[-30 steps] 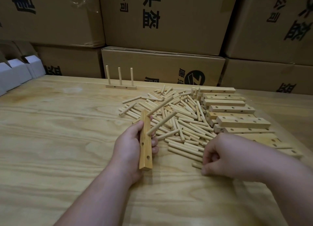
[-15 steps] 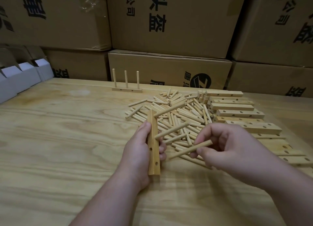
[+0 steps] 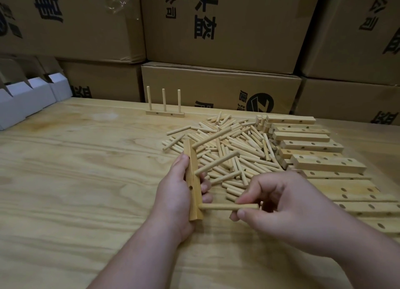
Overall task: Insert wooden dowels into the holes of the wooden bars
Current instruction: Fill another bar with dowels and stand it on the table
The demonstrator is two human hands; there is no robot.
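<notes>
Head view looks down on a plywood table (image 3: 65, 180) where the left hand (image 3: 176, 193) grips a wooden bar (image 3: 193, 180), thumb along its left side and fingertips curled round its right edge. Two dowels already stand out from the bar — an upper dowel (image 3: 211, 138) and a middle dowel (image 3: 216, 162) — both slanting up to the right. One side hole in the bar shows dark just beside the thumb; the face that takes the dowels is turned away, so its holes cannot be seen.

The right hand (image 3: 287, 206) pinches a third dowel (image 3: 229, 206) between thumb and forefinger, holding it level with its left tip touching the bar's lower end (whether the tip has entered a hole is hard to tell).

Behind the hands lies a loose dowel pile (image 3: 227, 150), and to its right a row of spare bars (image 3: 311, 145), the nearest ones partly covered by the right wrist and cut off at the frame edge. A finished bar with three upright dowels (image 3: 164, 113) stands at the far side of the table. Cardboard boxes (image 3: 220, 29) are stacked behind, and white cartons (image 3: 26, 98) sit at the left, partly out of frame.
</notes>
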